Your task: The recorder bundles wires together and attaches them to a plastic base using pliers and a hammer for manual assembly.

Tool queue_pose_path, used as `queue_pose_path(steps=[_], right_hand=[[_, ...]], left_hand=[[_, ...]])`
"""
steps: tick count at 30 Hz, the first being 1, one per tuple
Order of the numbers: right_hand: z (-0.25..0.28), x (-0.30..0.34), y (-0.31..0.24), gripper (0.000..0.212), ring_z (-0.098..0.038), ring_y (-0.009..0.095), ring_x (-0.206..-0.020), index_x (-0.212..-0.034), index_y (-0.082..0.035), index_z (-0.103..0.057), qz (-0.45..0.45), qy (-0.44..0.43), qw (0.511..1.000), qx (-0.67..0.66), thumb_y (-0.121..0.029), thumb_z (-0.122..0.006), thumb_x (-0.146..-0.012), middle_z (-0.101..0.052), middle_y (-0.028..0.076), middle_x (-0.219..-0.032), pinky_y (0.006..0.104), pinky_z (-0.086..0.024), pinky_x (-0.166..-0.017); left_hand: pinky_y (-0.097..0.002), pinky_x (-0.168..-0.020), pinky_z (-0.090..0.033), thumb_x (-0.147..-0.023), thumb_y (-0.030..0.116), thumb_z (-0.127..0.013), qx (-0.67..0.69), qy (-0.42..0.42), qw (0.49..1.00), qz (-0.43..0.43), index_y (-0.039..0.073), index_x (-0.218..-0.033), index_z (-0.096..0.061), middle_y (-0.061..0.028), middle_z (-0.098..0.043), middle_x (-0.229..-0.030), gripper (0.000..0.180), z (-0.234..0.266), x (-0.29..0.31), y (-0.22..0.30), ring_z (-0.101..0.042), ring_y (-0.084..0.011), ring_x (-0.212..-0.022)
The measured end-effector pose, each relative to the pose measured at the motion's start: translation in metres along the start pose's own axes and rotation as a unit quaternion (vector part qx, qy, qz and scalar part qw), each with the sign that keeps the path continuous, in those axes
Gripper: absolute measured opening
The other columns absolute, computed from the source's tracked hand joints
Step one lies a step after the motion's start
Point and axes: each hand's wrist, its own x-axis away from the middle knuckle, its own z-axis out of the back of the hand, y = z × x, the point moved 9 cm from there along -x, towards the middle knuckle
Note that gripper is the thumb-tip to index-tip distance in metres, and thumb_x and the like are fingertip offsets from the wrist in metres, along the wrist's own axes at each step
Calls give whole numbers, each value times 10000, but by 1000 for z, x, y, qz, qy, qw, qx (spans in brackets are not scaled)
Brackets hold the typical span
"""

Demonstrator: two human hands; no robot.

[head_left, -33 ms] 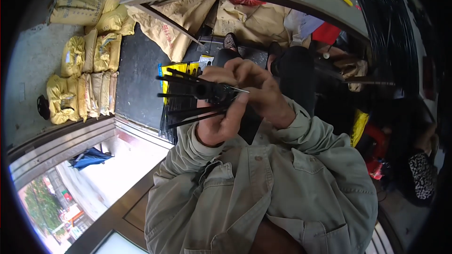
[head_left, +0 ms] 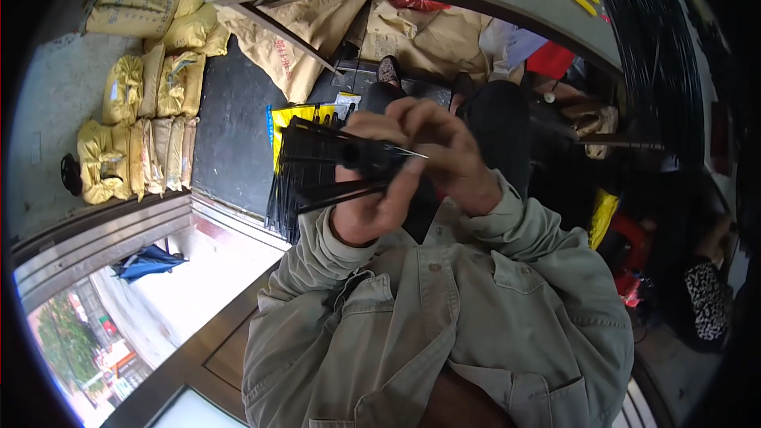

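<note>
Presently, one black ribbed frame (head_left: 372, 160), clamped in your left grip (head_left: 361, 212), before your shirt (head_left: 432, 301). Long axis: roughly sideways; rods (head_left: 342, 189) fan leftward, round open end (head_left: 349, 155) facing left and camera-ward. Your right grip (head_left: 452, 160): at a thin pale wire (head_left: 415, 154); closure cannot be told. Versus before: round open end and rod tips shifted slightly right.

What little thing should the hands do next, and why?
Maybe the right hand should gently pull the thin shiny strand snug while the left hand steadies the black spoked piece, because the strand's end pokes out where the hands meet.
</note>
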Motion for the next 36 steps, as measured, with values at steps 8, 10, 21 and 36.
queue_pose_path(steps=[8,10,21,36], right_hand=[[-40,23,-85,300,-524,200,-884,-884,-5,-606,195,12,819,539,-182,-734,-677,-539,136,-972,332,-384,-855],[-44,29,-91,274,-530,233,-883,-840,-5,-622,208,52,789,575,-211,-717,-687,-548,142,-904,424,-362,-894],[-78,43,-86,197,-555,197,-777,-781,-82,-597,303,24,682,666,-83,-720,-627,-583,41,-845,491,-330,-900],[-72,35,-84,147,-556,197,-792,-734,-92,-589,289,42,705,646,-78,-695,-633,-584,32,-824,492,-285,-951]], left_hand=[[-356,-670,-410,-687,16,-656,-36,-30,998,-33,3,-895,-523,-143,-509,-853,247,3,10,3,-507,-270,-759],[-356,-664,-413,-681,14,-659,-43,-48,997,-39,6,-893,-526,-141,-512,-854,250,4,8,6,-511,-270,-757],[-342,-598,-414,-665,-42,-629,-29,6,998,-57,17,-876,-541,-109,-526,-820,236,5,14,14,-519,-245,-702],[-317,-596,-414,-716,-9,-599,-19,111,990,-87,27,-865,-485,-80,-495,-801,191,5,18,8,-504,-220,-723]])
